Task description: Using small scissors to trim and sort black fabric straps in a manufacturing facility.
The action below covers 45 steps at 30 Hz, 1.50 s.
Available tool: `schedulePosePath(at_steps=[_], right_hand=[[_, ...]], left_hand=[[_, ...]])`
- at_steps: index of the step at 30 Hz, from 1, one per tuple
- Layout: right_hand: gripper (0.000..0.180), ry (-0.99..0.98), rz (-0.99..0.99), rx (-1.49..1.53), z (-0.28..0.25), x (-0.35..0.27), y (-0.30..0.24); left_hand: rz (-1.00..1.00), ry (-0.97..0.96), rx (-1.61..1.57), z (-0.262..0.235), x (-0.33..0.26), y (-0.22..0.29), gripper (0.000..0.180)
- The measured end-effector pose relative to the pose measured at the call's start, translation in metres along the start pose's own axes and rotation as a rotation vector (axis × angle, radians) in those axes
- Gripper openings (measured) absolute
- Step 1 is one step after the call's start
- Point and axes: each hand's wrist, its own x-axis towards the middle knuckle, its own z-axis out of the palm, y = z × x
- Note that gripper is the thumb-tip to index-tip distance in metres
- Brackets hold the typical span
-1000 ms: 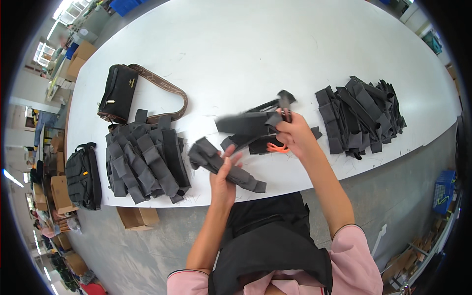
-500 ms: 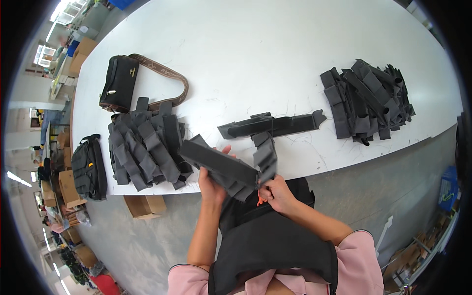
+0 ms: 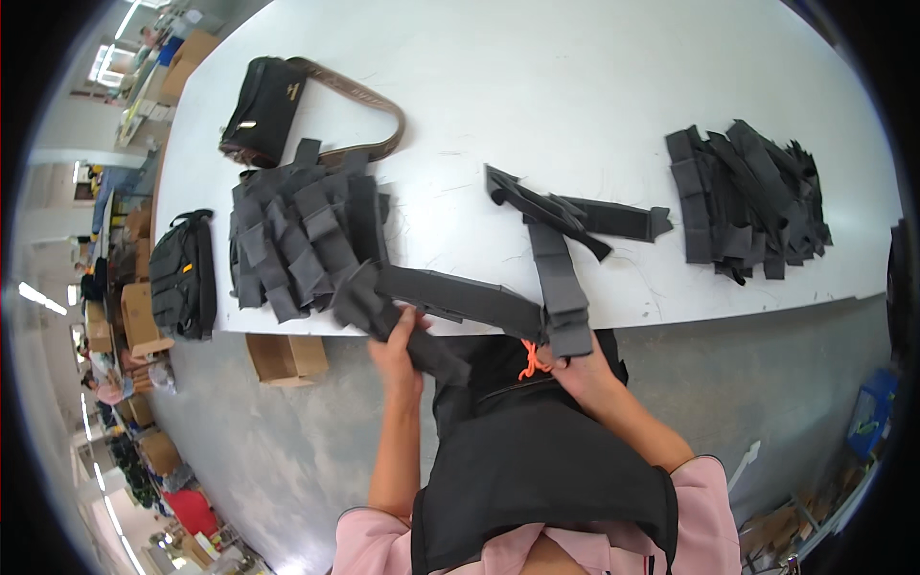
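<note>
My left hand (image 3: 395,353), fingers closed, grips a dark grey folded fabric strip (image 3: 433,356), blurred by motion, at the table's near edge. In my right hand (image 3: 586,369) are the ends of more grey fabric strips (image 3: 565,297), one reaching up onto the table and another (image 3: 470,292) stretching left toward the large pile. A small bright orange thing (image 3: 529,360), cord-like, shows beside the right fingers; its kind is unclear. Beyond the hands, further dark strips (image 3: 613,218) lie crossed on the white table (image 3: 517,86).
A large pile of grey strips (image 3: 297,235) lies on the left, another pile (image 3: 752,201) on the right. Behind the left pile sits a black shoulder bag (image 3: 266,110); a dark backpack (image 3: 184,278) is at the left edge. An open cardboard box (image 3: 287,359) stands below the table edge.
My left hand has drawn one strip away from the held bundle and turned it. The other held strips have spread across the table edge. The view has shifted, too.
</note>
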Motion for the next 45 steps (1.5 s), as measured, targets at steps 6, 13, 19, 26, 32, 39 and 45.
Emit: schedulePosePath(at_steps=[6, 13, 19, 26, 32, 39, 45], right_hand=[[0.014, 0.164, -0.104, -0.075, 0.001, -0.002, -0.046], [0.024, 0.034, -0.046, -0.058, 0.035, 0.002, -0.052], [0.027, -0.067, -0.24, -0.35, 0.052, 0.034, -0.031], [0.022, -0.037, -0.791, -1.461, 0.032, 0.033, -0.002], [0.027, -0.319, -1.028, -1.914, 0.053, 0.036, -0.001], [0.016, -0.541, -1.1, -1.857, 0.07, 0.053, 0.015], [0.009, -0.608, -1.09, -1.851, 0.072, 0.06, 0.029]], left_hand=[[0.981, -0.407, 0.887, 0.035, -0.025, 0.058, 0.037], [0.039, -0.927, 0.823, 0.048, -0.008, 0.0, 0.06], [-0.456, -0.686, -0.32, 0.03, -0.018, -0.006, 0.067], [-0.413, -0.338, -0.552, -0.027, -0.024, -0.017, 0.066], [-0.349, -0.387, -0.569, -0.053, -0.03, -0.022, 0.067], [-0.318, -0.465, -0.606, -0.062, -0.031, -0.016, 0.07], [-0.276, -0.467, -0.557, -0.061, -0.031, -0.013, 0.076]])
